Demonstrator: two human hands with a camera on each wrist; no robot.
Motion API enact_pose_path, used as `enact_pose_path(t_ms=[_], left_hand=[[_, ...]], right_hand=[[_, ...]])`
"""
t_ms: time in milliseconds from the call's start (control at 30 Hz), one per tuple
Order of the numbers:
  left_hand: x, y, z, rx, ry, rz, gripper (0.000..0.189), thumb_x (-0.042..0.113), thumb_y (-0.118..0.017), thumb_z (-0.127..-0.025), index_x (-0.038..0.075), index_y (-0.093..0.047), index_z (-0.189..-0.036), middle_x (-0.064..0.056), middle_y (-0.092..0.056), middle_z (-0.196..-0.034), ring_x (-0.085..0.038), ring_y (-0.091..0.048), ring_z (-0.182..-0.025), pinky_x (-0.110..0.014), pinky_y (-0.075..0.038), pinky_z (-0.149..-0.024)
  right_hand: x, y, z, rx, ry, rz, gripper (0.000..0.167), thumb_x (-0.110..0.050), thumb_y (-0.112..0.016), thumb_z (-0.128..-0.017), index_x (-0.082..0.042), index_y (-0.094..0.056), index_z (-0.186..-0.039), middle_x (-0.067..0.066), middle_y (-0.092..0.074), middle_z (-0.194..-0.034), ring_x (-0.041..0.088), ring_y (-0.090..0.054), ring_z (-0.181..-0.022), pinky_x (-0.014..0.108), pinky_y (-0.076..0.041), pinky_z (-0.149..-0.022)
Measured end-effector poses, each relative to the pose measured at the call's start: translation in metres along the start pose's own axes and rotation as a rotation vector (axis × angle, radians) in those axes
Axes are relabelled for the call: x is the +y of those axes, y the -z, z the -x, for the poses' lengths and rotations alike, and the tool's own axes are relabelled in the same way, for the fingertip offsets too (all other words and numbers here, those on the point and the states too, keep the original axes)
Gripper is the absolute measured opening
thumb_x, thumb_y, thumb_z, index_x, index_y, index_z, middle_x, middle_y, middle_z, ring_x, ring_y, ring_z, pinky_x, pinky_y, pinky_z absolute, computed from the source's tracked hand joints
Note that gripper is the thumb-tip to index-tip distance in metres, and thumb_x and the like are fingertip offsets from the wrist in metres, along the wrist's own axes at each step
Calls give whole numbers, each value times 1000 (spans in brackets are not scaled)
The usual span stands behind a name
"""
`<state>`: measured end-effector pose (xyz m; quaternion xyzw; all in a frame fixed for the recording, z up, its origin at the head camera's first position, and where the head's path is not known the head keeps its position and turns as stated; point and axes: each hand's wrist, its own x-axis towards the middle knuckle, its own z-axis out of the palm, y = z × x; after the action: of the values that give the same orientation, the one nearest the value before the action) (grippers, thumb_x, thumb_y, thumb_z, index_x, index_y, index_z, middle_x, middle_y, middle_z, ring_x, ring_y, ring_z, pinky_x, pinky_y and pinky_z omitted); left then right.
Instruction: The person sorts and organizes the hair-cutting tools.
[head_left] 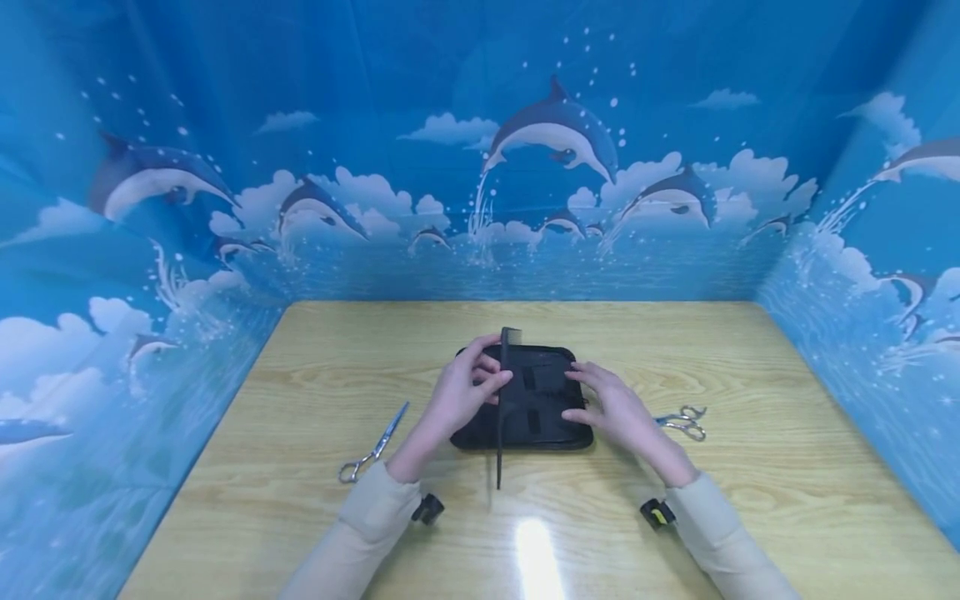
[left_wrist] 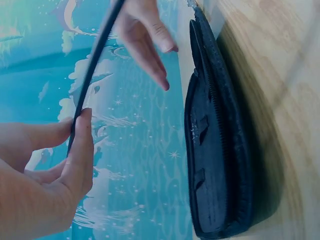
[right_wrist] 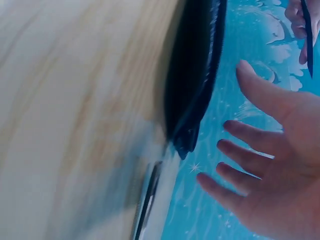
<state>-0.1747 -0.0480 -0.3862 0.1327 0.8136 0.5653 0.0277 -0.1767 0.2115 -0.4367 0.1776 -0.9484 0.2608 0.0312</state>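
A black rat-tail comb (head_left: 500, 433) is pinched between the thumb and fingers of my left hand (head_left: 467, 390). In the head view its toothed end points away and its thin tail points toward me, over the left part of a black zippered case (head_left: 551, 392). The left wrist view shows the comb (left_wrist: 92, 65) raised well above the case (left_wrist: 215, 150), which has small elastic loops inside. Beside the case's right edge, my right hand (head_left: 611, 408) is held with spread fingers and nothing in them; the right wrist view shows the palm (right_wrist: 280, 175) bare.
Silver scissors (head_left: 375, 450) lie on the wooden table (head_left: 300, 375) to the left, beside my left forearm. Another pair of scissors (head_left: 686, 423) lies right of the case, partly hidden by my right hand. A blue dolphin-print curtain (head_left: 420, 167) surrounds the table's back and sides.
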Motion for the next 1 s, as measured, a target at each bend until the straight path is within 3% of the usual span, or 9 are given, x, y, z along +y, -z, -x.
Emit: enact_pose_path(t_ms=[167, 400, 600, 867, 1000], left_hand=[[-7, 1, 0, 23, 6, 88, 65, 7, -67, -98, 7, -35, -155, -16, -63, -102, -35, -70, -88, -38, -63, -70], [-18, 0, -2, 90, -2, 167, 74, 1, -67, -96, 13, -29, -158, -16, -57, -99, -25, -69, -81, -42, -63, -68], [-26, 1, -3, 107, 32, 219, 71, -2, -66, -96, 9, -29, -155, -13, -57, -96, -21, -69, -77, -42, -63, -68], [-39, 9, -3, 230, 120, 373, 56, -6, -58, -99, 1, -28, -145, -9, -53, -92, -11, -66, -66, -29, -62, -64], [-46, 17, -2, 284, 146, 430, 50, -5, -54, -101, -1, -25, -141, -19, -56, -97, -13, -66, -63, -28, -62, -63]], right_hand=[[10, -2, 3, -100, -59, 25, 77, -31, -80, -87, 3, -46, -147, 23, -35, -159, 46, -27, -147, 68, -29, -113], [13, -5, 1, -207, -67, -15, 86, -35, -79, -87, 3, -38, -153, 21, -23, -165, 45, -21, -150, 66, -29, -114], [10, -5, 0, -254, -74, 3, 86, -33, -80, -87, 4, -37, -153, 19, -21, -166, 45, -21, -150, 64, -30, -114], [9, -8, -2, -284, -80, 59, 87, -35, -79, -87, 4, -37, -153, 22, -21, -165, 47, -29, -146, 62, -33, -114], [9, -8, -4, -303, -83, 83, 88, -36, -80, -87, 3, -37, -153, 22, -21, -165, 47, -30, -146, 61, -33, -114]])
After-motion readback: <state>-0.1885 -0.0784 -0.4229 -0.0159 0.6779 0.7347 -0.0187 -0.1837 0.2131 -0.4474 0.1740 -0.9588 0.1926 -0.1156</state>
